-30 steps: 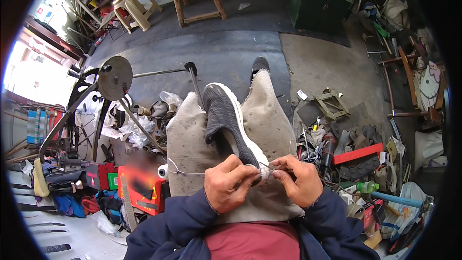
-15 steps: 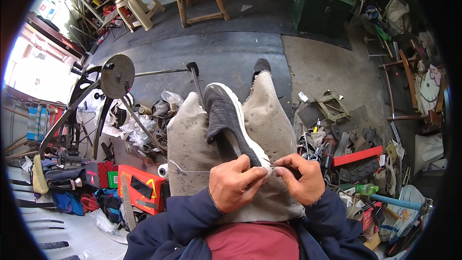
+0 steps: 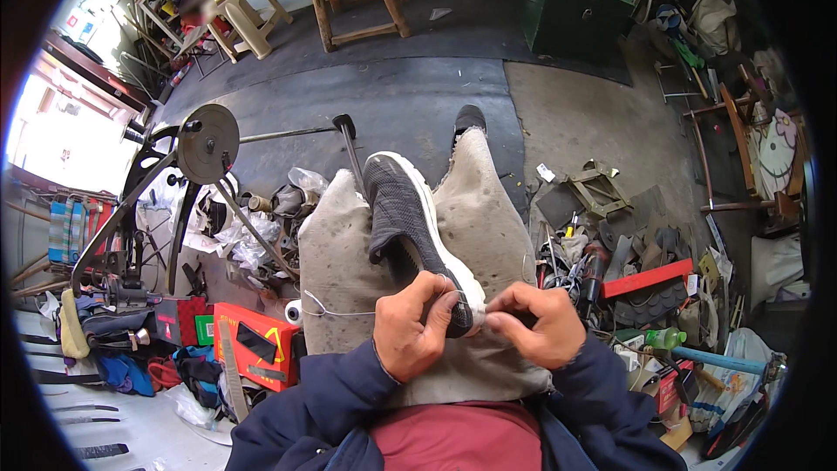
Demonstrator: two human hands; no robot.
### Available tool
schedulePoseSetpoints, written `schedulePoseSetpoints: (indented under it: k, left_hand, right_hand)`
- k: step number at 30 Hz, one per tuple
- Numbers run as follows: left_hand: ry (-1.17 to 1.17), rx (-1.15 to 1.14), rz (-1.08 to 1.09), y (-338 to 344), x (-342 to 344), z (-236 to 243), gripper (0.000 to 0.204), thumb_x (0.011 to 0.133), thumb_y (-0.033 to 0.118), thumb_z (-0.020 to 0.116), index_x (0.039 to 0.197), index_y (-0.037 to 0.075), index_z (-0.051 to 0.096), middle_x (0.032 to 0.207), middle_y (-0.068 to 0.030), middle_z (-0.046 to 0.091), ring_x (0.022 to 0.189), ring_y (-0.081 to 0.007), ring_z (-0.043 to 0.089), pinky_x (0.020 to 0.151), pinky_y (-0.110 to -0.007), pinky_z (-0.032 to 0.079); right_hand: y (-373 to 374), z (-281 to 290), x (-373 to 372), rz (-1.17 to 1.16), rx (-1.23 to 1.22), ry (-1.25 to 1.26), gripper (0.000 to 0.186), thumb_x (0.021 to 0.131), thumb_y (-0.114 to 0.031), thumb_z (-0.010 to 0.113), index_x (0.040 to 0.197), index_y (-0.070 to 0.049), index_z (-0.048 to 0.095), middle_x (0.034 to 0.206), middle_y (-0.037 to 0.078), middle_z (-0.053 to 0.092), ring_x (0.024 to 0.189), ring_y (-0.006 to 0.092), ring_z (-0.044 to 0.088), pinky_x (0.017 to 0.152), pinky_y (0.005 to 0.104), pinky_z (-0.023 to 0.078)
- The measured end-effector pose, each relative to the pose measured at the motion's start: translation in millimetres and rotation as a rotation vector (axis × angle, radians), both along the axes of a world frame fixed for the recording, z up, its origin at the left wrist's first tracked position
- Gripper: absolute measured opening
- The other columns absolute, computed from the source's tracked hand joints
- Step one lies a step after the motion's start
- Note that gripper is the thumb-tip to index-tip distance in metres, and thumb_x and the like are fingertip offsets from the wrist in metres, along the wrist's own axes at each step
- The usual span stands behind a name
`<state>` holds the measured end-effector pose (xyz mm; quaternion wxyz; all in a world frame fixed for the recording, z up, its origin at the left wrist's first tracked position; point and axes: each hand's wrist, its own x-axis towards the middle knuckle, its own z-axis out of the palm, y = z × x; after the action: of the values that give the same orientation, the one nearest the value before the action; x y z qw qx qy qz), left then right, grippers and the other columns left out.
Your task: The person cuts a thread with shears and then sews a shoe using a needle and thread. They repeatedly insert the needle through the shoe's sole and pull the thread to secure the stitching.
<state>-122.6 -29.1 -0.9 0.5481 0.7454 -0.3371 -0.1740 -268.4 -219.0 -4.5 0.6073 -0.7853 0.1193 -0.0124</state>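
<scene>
A dark grey knit sneaker [image 3: 401,209] with a white sole lies over the apron on my lap, its toe away from me and its heel toward me. My left hand [image 3: 411,330] is closed at the left of the heel, thumb and forefinger pinching a thin white thread [image 3: 336,312] that trails left across the apron [image 3: 340,249]. At the other side of the heel, my right hand [image 3: 542,324] has its thumb and forefinger bent together against the white sole edge. What those right fingertips hold is too small to make out.
A hand-cranked machine with a round wheel [image 3: 207,144] stands at the left. Near it are plastic bags and a red box [image 3: 257,344]. Tools and scraps lie in a heap at the right, with a red bar [image 3: 647,279]. Stools and a green chest [image 3: 575,13] stand farther off.
My left hand has drawn back slightly from the heel's back edge to its left side. My right fingers have moved left and down onto the sole edge. The thread on the left has slackened.
</scene>
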Motion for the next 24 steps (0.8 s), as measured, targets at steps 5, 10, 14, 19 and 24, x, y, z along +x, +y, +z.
schedulePoseSetpoints:
  k: [5, 10, 14, 19, 24]
  left_hand:
    - [0.001, -0.015, 0.0, 2, 0, -3, 0.005, 0.1, 0.001, 0.065, 0.098, -0.001, 0.061, 0.075, -0.0098, 0.064, 0.063, -0.0122, 0.058, 0.062, -0.027, 0.048]
    - [0.011, -0.045, 0.022, -1, 0, -5, 0.005, 0.099, 0.001, 0.066, 0.1, -0.001, 0.062, 0.076, -0.0125, 0.065, 0.064, -0.0176, 0.062, 0.063, -0.028, 0.05]
    - [0.038, -0.011, 0.009, -2, 1, -2, 0.006, 0.098, 0.002, 0.068, 0.101, 0.0, 0.064, 0.078, -0.0169, 0.069, 0.065, -0.0253, 0.07, 0.063, -0.032, 0.053]
    - [0.052, 0.009, 0.027, 1, 0, -1, 0.006, 0.099, 0.003, 0.068, 0.101, 0.001, 0.064, 0.078, -0.0162, 0.069, 0.065, -0.0236, 0.069, 0.064, -0.032, 0.053]
    - [0.08, -0.036, 0.039, 2, 0, -5, 0.006, 0.099, 0.005, 0.068, 0.102, 0.0, 0.063, 0.08, -0.0164, 0.068, 0.068, -0.0213, 0.069, 0.066, -0.031, 0.054]
  right_hand:
    - [-101, -22, -33, -0.664, 0.942, -0.702, 0.044, 0.108, -0.043, 0.055, 0.112, -0.001, 0.07, 0.066, -0.001, 0.049, 0.049, 0.0079, 0.035, 0.044, 0.0244, 0.033]
    - [-121, -31, -55, -1.261, 0.768, -0.566, 0.04, 0.112, -0.035, 0.051, 0.133, -0.003, 0.063, 0.082, -0.001, 0.058, 0.05, 0.004, 0.035, 0.04, 0.0219, 0.032]
    - [-26, -42, -20, -0.725, 0.359, -0.23, 0.031, 0.101, -0.008, 0.063, 0.131, -0.003, 0.067, 0.111, 0.007, 0.074, 0.053, -0.0026, 0.037, 0.046, 0.0171, 0.031]
    - [13, -14, 10, -0.167, -0.116, -0.031, 0.031, 0.091, -0.009, 0.077, 0.121, -0.002, 0.071, 0.089, 0.009, 0.072, 0.058, 0.0117, 0.054, 0.059, 0.0279, 0.047]
    - [5, -4, 5, -0.248, -0.077, 0.099, 0.016, 0.098, -0.011, 0.069, 0.09, 0.001, 0.067, 0.087, 0.013, 0.073, 0.066, 0.0131, 0.06, 0.062, 0.0294, 0.048]
